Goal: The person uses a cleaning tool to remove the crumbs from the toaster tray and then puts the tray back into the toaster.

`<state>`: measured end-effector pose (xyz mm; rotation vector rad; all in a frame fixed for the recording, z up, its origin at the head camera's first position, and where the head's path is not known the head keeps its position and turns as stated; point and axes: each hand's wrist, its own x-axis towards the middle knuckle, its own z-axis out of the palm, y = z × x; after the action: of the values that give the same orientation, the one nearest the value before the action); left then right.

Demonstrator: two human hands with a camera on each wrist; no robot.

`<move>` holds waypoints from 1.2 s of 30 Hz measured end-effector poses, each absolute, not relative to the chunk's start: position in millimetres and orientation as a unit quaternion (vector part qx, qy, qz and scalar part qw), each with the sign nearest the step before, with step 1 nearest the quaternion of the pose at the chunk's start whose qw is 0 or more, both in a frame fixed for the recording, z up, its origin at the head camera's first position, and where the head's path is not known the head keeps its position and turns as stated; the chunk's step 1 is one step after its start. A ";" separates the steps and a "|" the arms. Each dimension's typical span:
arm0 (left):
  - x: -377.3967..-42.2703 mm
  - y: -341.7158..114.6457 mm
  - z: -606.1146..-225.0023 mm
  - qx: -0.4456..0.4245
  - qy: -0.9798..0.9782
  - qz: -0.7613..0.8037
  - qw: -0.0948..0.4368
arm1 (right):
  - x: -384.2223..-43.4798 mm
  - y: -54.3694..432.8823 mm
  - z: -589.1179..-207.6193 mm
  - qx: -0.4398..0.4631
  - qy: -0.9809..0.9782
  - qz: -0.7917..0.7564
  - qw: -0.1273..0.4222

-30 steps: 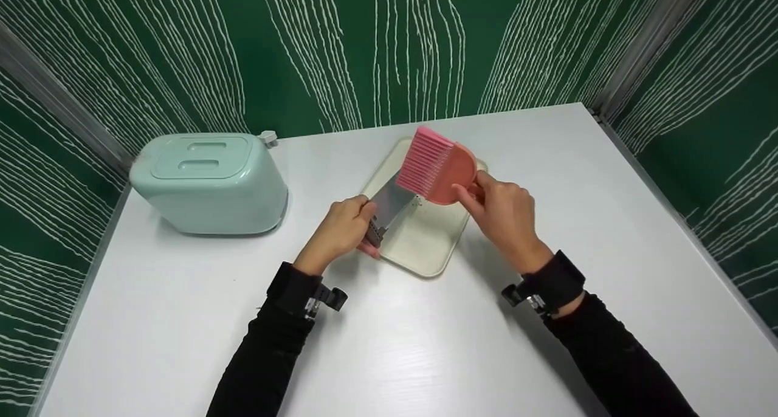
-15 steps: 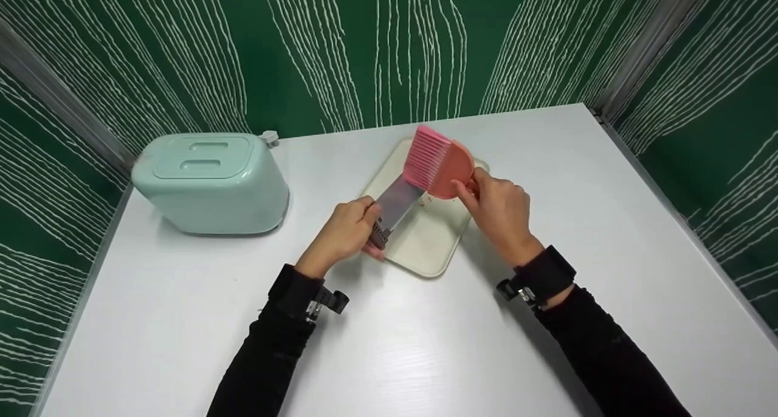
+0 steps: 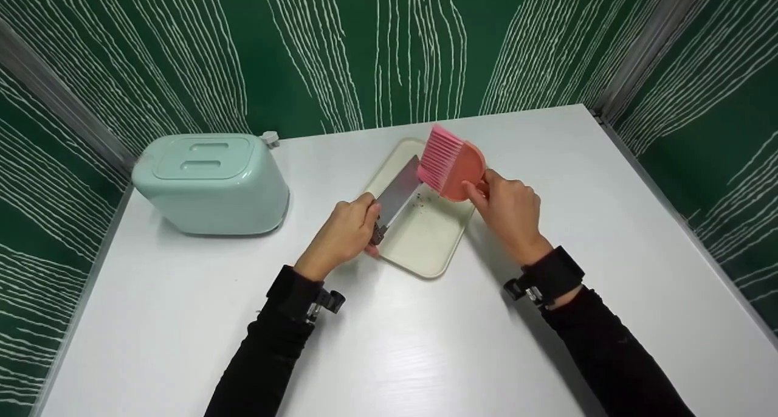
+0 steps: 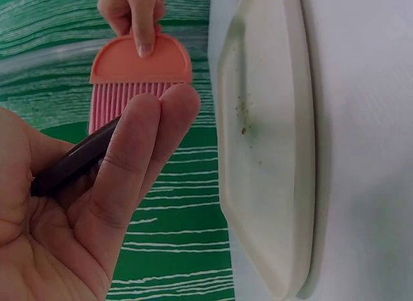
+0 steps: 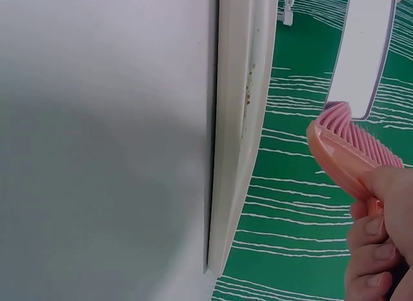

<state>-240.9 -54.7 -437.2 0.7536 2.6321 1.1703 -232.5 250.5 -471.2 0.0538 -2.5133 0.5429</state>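
My left hand (image 3: 346, 228) pinches the dark end of a flat metal crumb tray (image 3: 399, 191), holding it tilted above a cream serving tray (image 3: 419, 247). In the left wrist view, two fingers (image 4: 129, 146) extend nearly straight beside the dark end. My right hand (image 3: 507, 213) grips a small orange brush (image 3: 463, 172) with pink bristles. In the right wrist view, the bristles (image 5: 339, 117) bend against the crumb tray's far end. Small brown crumbs (image 4: 242, 117) lie scattered on the cream tray beneath.
A mint-green toaster (image 3: 209, 186) with a slotted lid stands at the left of the white table (image 3: 389, 356). A white plug (image 3: 269, 138) sits behind it. Green walls (image 3: 292, 52) with white streaks enclose the back and sides.
The brush has slid along the crumb tray and now sits a little farther right, at its far end, uncovering more of the metal. My left hand has barely moved.
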 end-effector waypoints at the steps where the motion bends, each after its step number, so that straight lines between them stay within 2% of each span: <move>1: -240.9 -54.7 -437.5 0.253 0.884 0.387 0.075 | -232.0 251.3 -471.3 0.018 -0.939 0.200 0.277; 11: -243.6 -56.0 -443.4 0.256 0.909 0.327 0.023 | -225.8 259.4 -466.3 0.011 -0.948 0.202 0.247; 14: -244.9 -56.2 -444.3 0.255 0.913 0.317 0.013 | -222.3 261.6 -463.1 0.009 -0.950 0.220 0.221; 19: -246.4 -57.0 -446.1 0.260 0.915 0.308 -0.008 | -213.9 262.7 -456.1 0.015 -0.952 0.288 0.098; 23: -246.7 -57.1 -448.1 0.279 0.915 0.285 -0.060 | -209.7 261.2 -453.0 0.024 -0.939 0.343 -0.012; 26: -246.2 -56.3 -449.6 0.293 0.915 0.259 -0.103 | -209.1 258.2 -453.2 0.036 -0.929 0.361 -0.069; 31: -244.1 -54.3 -450.4 0.306 0.916 0.226 -0.130 | -210.8 252.3 -456.9 0.050 -0.921 0.367 -0.120; 36: -242.4 -52.1 -451.8 0.321 0.916 0.191 -0.149 | -213.3 247.6 -459.7 0.060 -0.920 0.364 -0.131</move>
<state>-242.4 -52.1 -451.8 1.1160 3.1858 0.6633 -213.3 247.6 -459.7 0.2071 -3.1594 1.2497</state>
